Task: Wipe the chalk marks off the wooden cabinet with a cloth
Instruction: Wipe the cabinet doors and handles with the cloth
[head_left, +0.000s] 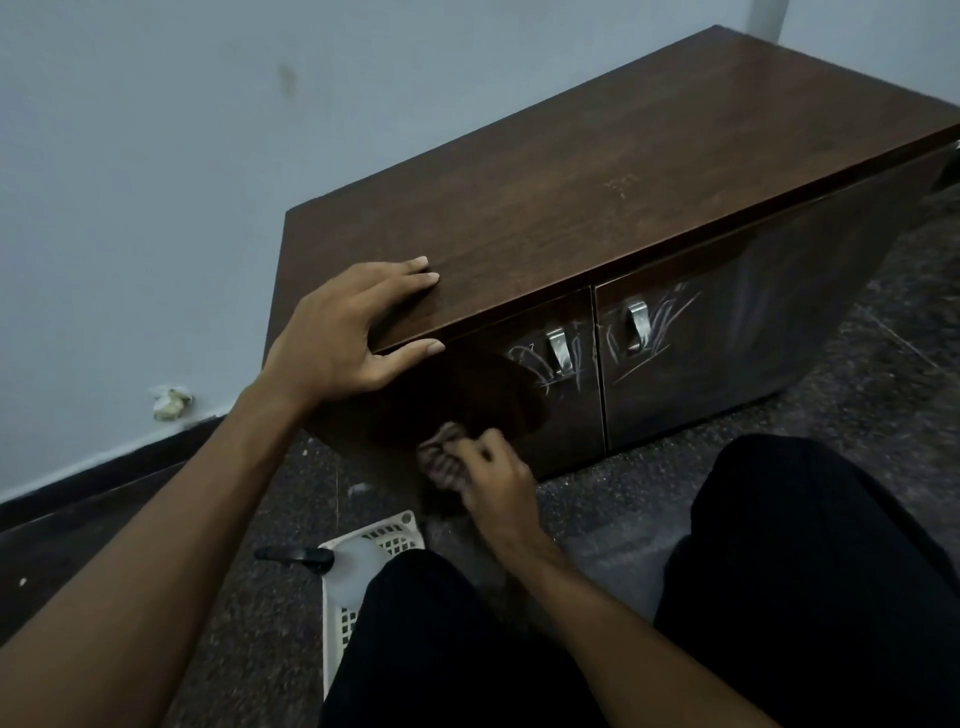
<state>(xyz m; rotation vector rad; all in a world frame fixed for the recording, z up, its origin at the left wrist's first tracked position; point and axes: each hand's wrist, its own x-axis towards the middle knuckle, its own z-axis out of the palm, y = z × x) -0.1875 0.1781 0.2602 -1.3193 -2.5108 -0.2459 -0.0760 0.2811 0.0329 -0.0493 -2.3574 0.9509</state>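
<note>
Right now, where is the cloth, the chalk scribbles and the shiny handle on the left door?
cloth (440, 453), head view, on the bunched folds near its top.
chalk scribbles (525, 357), head view, on the white loops left of the handle.
left door handle (558, 349), head view, on the middle of the metal strip.

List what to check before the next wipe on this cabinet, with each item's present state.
1. Cloth gripped in right hand: ok.
2. Left hand steadying the cabinet at its top edge: ok.
3. Cloth in contact with the left door: cannot tell, blurred.
4. Left door free of chalk: not ok, marks around the handle.
5. Right door free of chalk: not ok, marks beside its handle.
6. Bottle close by in the basket: ok.
</note>
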